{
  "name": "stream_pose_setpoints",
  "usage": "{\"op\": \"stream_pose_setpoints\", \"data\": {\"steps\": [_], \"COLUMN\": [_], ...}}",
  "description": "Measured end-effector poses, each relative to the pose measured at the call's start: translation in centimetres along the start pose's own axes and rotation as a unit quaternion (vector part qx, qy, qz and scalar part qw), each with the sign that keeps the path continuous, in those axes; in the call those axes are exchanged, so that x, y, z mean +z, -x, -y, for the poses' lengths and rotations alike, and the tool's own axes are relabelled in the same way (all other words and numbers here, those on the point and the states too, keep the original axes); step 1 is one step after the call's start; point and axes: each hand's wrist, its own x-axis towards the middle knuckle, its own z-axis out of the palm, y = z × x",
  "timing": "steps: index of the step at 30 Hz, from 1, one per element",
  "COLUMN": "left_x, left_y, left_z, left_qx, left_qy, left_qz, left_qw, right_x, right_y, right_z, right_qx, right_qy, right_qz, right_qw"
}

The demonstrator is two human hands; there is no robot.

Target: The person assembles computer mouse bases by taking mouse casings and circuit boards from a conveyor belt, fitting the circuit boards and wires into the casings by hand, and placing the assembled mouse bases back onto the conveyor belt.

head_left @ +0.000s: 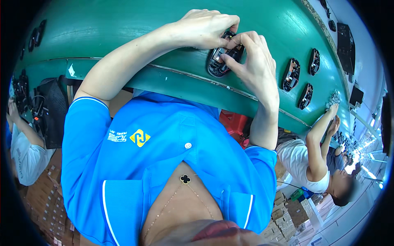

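On the green bench top (135, 37) lies an opened black computer mouse (216, 67), its circuit board showing inside the oval shell. My left hand (203, 29) is bent over its far end, thumb and curled forefinger gripping there. From the right side my right hand (255, 61) closes on the same mouse, forefinger at the upper part and thumb on the inside near the middle. The fingers cover much of the far half, so any small part between them cannot be made out.
To the right lie three more opened mouse shells: one (291, 74), another (314, 62) and a third (305, 96). Dark parts (37, 36) sit at the far left. Co-workers are on both sides; a red stool-like object (234, 123) stands under the bench edge.
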Motion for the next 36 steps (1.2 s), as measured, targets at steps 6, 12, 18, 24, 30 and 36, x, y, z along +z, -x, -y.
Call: {"op": "stream_pose_setpoints", "data": {"steps": [6,12,18,24,30,36], "left_x": [0.2,0.5,0.4,0.6,1.0,1.2], "left_y": [1.1,0.9,0.6,0.4,0.5,0.1], "left_z": [1.6,1.9,1.8,1.4,1.5,1.4], "left_qx": [0.032,0.033,0.021,0.005,0.041,0.021], "left_qy": [-0.004,0.0,0.007,0.003,-0.036,0.0], "left_qz": [-0.019,-0.019,-0.015,-0.013,-0.015,-0.011], "left_qw": [0.999,0.999,1.0,1.0,0.998,1.0], "right_x": [0.3,0.2,0.1,0.3,2.8,3.7], "right_y": [-1.4,-2.9,-3.0,-0.1,3.7,4.1], "right_z": [1.8,1.8,2.0,0.3,0.8,0.7], "right_qx": [0.015,-0.018,0.006,0.012,-0.007,-0.034], "right_qy": [0.097,0.155,0.153,-0.025,-0.046,0.032], "right_qz": [0.058,0.089,0.107,0.013,-0.081,-0.099], "right_qw": [0.994,0.984,0.982,1.0,0.996,0.994]}}
